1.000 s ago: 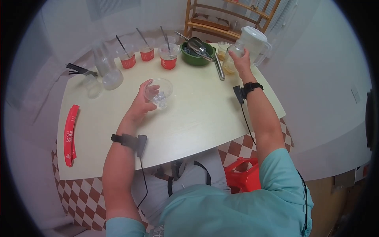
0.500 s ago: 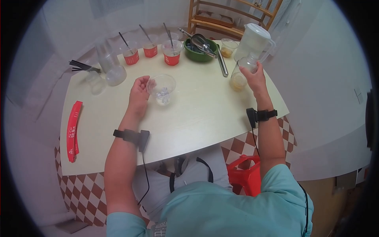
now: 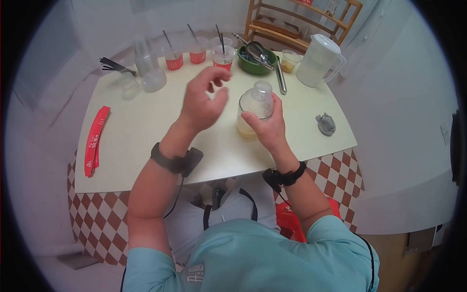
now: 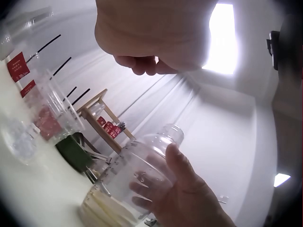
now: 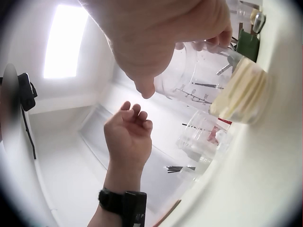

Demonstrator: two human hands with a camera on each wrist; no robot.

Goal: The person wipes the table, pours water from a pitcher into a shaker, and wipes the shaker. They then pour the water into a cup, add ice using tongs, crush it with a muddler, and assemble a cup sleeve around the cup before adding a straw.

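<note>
My right hand [image 3: 267,127] grips a clear shaker [image 3: 254,104] near the table's front middle, thumb on the near side. The shaker has a narrow top and printed measuring marks. Pale yellow contents [image 5: 244,92] fill its bottom part. My left hand [image 3: 204,100] is raised to the left of the shaker, its fingers loosely bent and holding nothing. In the left wrist view, a clear cup with ice [image 4: 21,139] stands on the table; my left hand and forearm cover its place in the head view.
Clear cups with red sleeves and black straws [image 3: 174,61] line the back. Beside them sit a green bowl [image 3: 255,68] with a metal scoop [image 3: 258,51], a cup with yellowish contents [image 3: 290,61] and a white-lidded pitcher [image 3: 318,61]. A grey cloth [image 3: 326,124] lies right, red sleeves [image 3: 96,141] left.
My right hand has brought the shaker from the right back to the front middle. My left hand has let go of the cup with ice and risen toward the shaker. The grey cloth now shows.
</note>
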